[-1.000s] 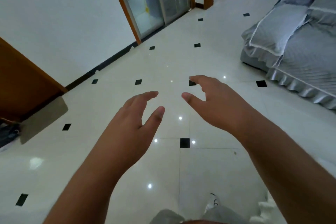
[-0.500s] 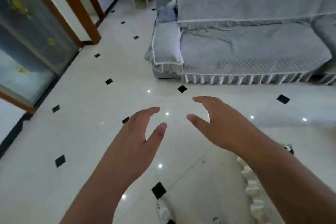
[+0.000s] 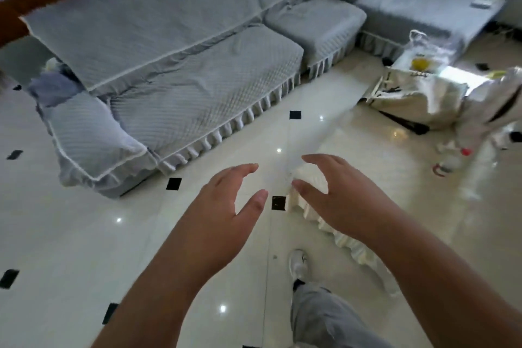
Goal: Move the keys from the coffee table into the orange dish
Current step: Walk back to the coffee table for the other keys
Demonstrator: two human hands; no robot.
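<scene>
Keys, coffee table and orange dish are not to be seen from where the camera looks, so their whereabouts cannot be told. Both hands are raised side by side over the pale tiled floor (image 3: 84, 234), apart from each other and touching nothing. The left hand (image 3: 223, 215) is spread wide, palm down, thumb splayed toward its neighbour, and holds nothing. The right hand (image 3: 336, 200) is likewise wide, fingers loosely curved, thumb pointing toward the left hand, and it too is empty. Directly beneath and behind the right hand lies a white frilled cloth (image 3: 347, 246), its ruffled edge running along the tiles under the forearm. Ahead of the left hand, well apart, stands a grey quilted sofa (image 3: 180, 70) with a pleated skirt; a loose grey cushion (image 3: 90, 135) slumps off its end on the side away from the right hand. Ahead of the right hand and farther out to its side, white bags (image 3: 418, 93) sit on the floor. Below the hands, between the forearms, a grey trouser leg (image 3: 322, 316) and a white shoe (image 3: 298, 263) are planted on the tiles.
</scene>
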